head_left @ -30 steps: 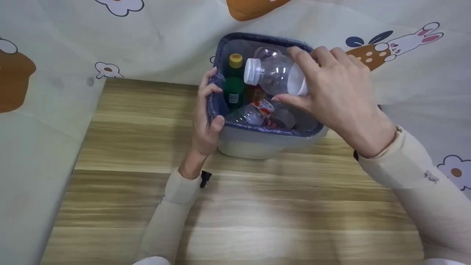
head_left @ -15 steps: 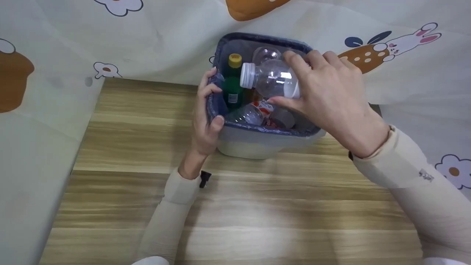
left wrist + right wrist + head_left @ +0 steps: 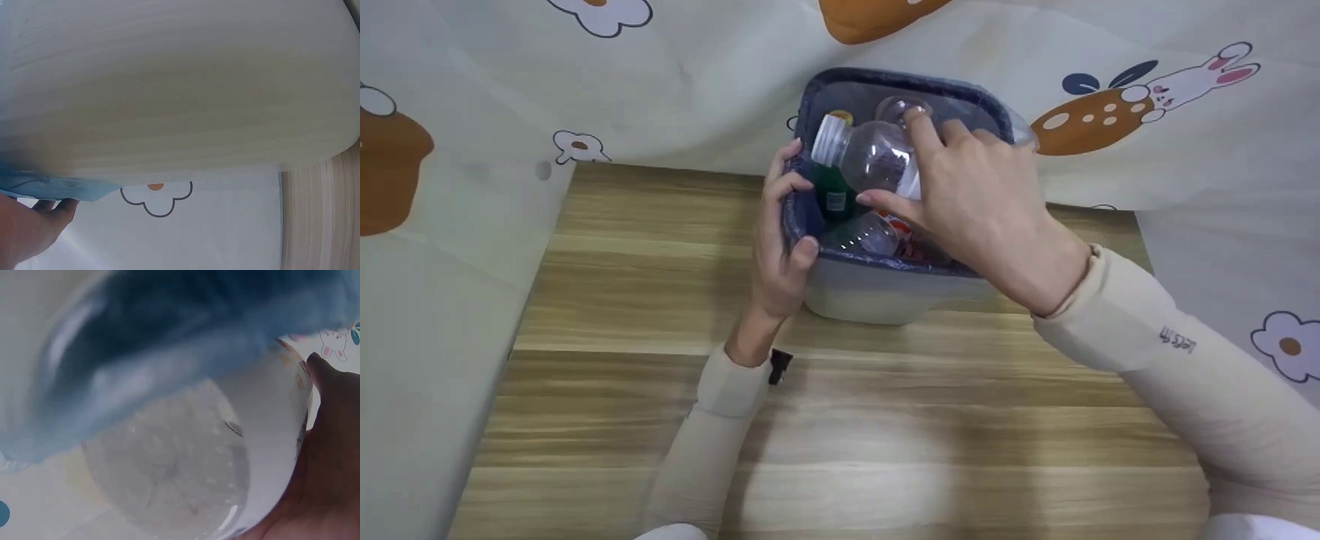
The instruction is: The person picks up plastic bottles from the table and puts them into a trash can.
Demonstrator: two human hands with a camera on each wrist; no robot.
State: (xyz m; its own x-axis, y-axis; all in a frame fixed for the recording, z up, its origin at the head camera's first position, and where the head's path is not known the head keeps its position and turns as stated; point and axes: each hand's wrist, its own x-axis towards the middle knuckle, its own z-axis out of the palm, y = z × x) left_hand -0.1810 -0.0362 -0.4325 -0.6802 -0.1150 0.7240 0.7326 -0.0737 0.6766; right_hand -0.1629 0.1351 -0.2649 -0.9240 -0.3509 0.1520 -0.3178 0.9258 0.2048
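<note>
My right hand (image 3: 990, 202) grips a clear plastic bottle (image 3: 874, 157) with a white cap, tilted sideways over the mouth of a pale bin (image 3: 877, 296). The cap points left and partly covers a green bottle (image 3: 832, 191) inside. In the right wrist view, the held bottle's round base (image 3: 169, 467) and white label show, with the bin's blue liner (image 3: 169, 349) in front. My left hand (image 3: 780, 255) holds the bin's left rim, fingers over the edge and thumb at the near corner. The left wrist view shows mostly the bin's side wall (image 3: 185, 107).
Inside the bin lie another clear bottle (image 3: 866, 236) with a red-and-white label and a rounded clear container (image 3: 894, 107) at the back. The bin stands on a wood-grain surface (image 3: 840, 435). Behind it hangs a patterned cloth (image 3: 720, 82).
My right hand has carried the clear bottle leftward across the bin's mouth. Its cap now hides most of the green bottle's yellow cap. My left hand has stayed on the rim.
</note>
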